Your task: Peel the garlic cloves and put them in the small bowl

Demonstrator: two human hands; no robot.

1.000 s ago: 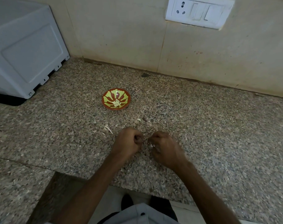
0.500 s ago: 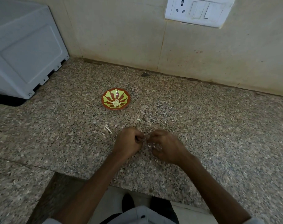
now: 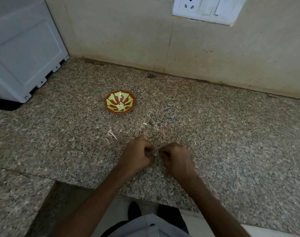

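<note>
Granite surface [image 3: 214, 134]: left hand [image 3: 137, 154] and right hand [image 3: 176, 156] stay curled together, pinching a garlic clove [image 3: 156, 154]; I judge peeling unfinished, small bowl [image 3: 119, 113] unchanged.

Light is falling soft and even from overhead, somewhat dim, and a yellow-green cast is lying over the wall [image 3: 128, 40]. The counter [image 3: 231, 134] is carrying no hard shadows. Only a faint shade is sitting beside the small bowl [image 3: 111, 100], whose glaze is giving off a small glint. The right hand [image 3: 177, 158] is smearing with motion blur, the left hand [image 3: 137, 154] less so. The garlic clove [image 3: 155, 154] between them is barely resolving. Wide-angle distortion is bending the counter's lines towards the frame edges, and the lower corners are darkening.
</note>
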